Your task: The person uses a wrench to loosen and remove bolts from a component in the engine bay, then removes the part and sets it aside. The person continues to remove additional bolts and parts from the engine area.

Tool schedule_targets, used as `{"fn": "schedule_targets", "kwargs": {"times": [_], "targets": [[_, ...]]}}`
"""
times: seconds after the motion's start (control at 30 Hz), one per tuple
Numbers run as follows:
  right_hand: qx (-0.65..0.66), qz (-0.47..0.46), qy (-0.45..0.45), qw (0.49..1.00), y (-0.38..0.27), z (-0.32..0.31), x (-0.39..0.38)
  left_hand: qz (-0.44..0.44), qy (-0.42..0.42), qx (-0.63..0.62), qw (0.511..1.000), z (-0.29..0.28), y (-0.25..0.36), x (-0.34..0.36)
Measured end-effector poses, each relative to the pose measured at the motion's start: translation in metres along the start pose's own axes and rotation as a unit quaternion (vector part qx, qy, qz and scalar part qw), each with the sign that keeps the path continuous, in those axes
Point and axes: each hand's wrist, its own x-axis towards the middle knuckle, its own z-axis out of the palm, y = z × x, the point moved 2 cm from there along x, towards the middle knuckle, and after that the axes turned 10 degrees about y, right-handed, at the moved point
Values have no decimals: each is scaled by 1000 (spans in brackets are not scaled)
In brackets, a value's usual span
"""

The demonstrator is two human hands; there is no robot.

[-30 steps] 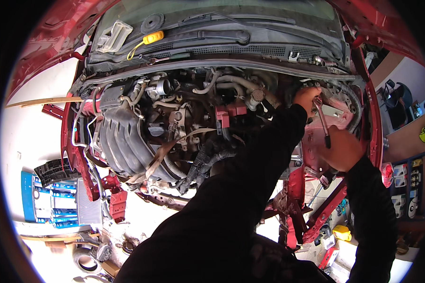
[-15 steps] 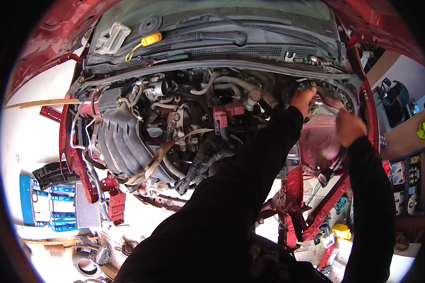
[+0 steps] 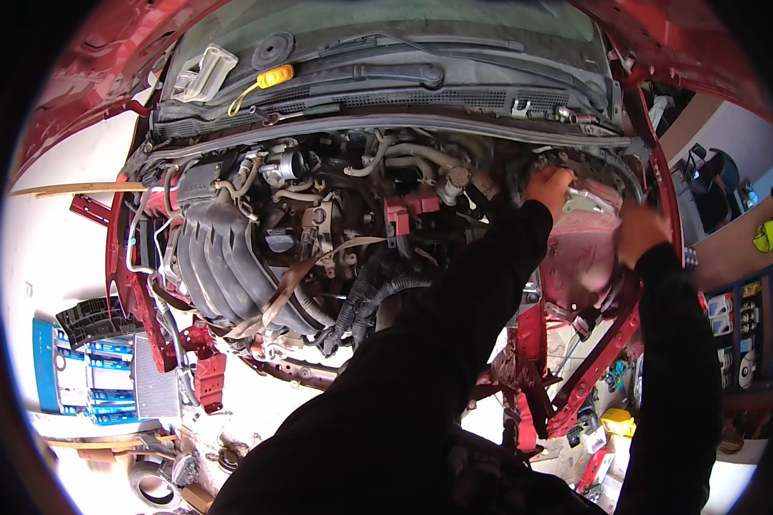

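L hand looks curled, R hand blurred; can't tell what either holds. Dusty, dull-red inner panel lies below & between them; its pale, shiny patch sits just R of L hand (nearer), long axis approx. sideways, R end tipped twd wearer.

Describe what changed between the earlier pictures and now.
The blurred, bare right hand moved forward and slightly right, nearer the red metal body edge. The silver, dark-handled wrench it gripped can't be made out now; whether it's released is unclear. The bare left hand and yellow plastic device with looped strap stayed roughly put.
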Motion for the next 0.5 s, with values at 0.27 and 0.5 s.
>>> {"fn": "schedule_targets", "kwargs": {"times": [0.27,0.5], "targets": [[151,2,-21,988,0,31,-5,-19,3,-39,999,-7,10,-7],[214,-2,-211,954,-6,31,-4,-2,-6,-36,999,-8,3,4]]}}
